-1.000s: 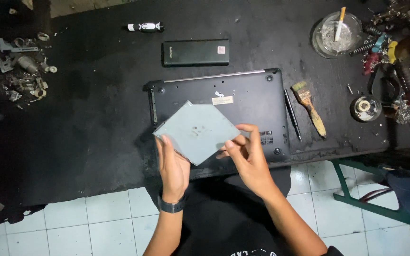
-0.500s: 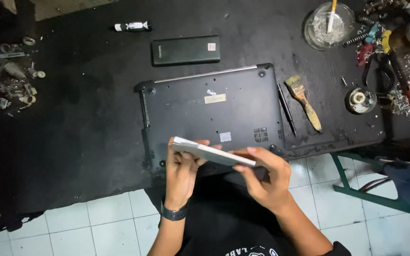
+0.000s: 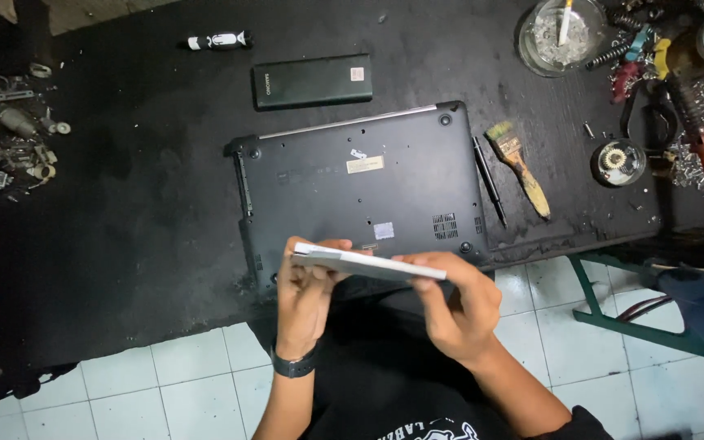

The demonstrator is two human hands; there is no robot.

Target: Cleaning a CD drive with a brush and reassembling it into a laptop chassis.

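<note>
Both hands hold a thin flat grey rectangular part [image 3: 368,262], seen edge-on, just in front of the table's near edge. My left hand [image 3: 307,295], with a dark wristband, grips its left end. My right hand [image 3: 455,303] grips its right end. Behind it a black laptop [image 3: 352,187] lies upside down on the black table [image 3: 124,212], its underside with screw holes, stickers and a vent facing up.
A black rectangular battery pack [image 3: 311,81] lies beyond the laptop. To the laptop's right are a thin dark tool [image 3: 489,181] and a paintbrush [image 3: 520,166]. A glass ashtray [image 3: 562,34], hand tools and a small round tin [image 3: 618,161] crowd the right; metal scraps [image 3: 6,130] the left.
The grey part was held with its flat face toward me a second ago; it has been tipped down and now shows only its thin edge. Both hands moved slightly lower.
</note>
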